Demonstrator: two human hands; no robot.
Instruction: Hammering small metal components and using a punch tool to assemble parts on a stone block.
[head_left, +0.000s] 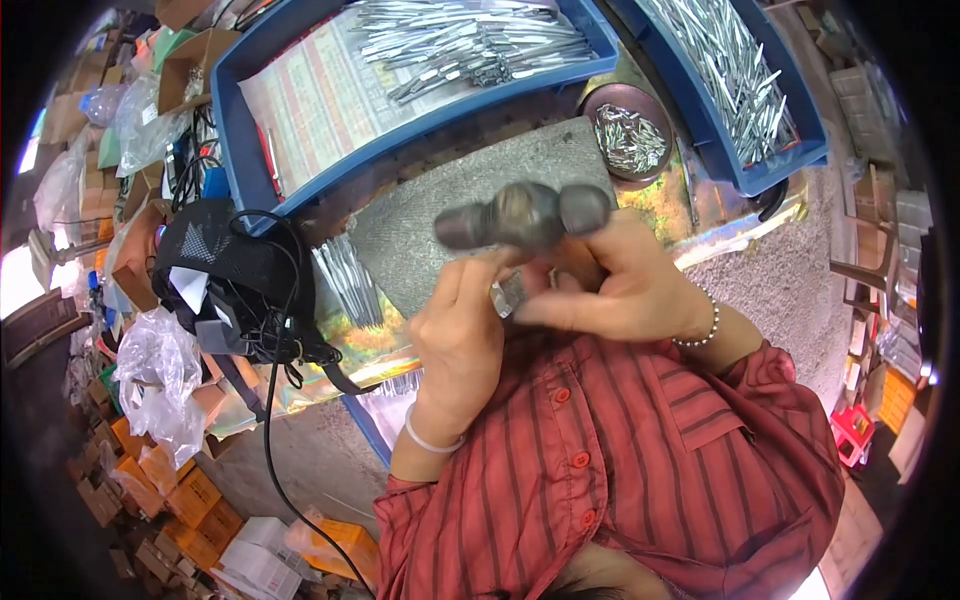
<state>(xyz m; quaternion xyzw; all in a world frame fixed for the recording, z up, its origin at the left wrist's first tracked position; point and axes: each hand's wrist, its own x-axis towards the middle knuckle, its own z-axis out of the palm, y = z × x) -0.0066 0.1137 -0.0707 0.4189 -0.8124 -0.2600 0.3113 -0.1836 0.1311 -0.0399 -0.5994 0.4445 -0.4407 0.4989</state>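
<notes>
A dark hammer is apparently clasped in the right grip and a small silvery piece pinched in the left grip, near a grey slab on the tabletop. Hammering appears to be in hand; a steadied piece seems called for next.

Hammer: dark, worn metal head, two blunt rounded ends, narrower neck, brownish patch on top at the middle. Head lies roughly crosswise, right end slightly higher in view, in front of the fingers, just in from the counter's near edge. Right hand sits against the head's right end; handle hidden, grip unclear. Small piece: silvery, shiny, short, at left hand's curled fingers, just below the head. Blurred; exact shape unreadable.
</notes>
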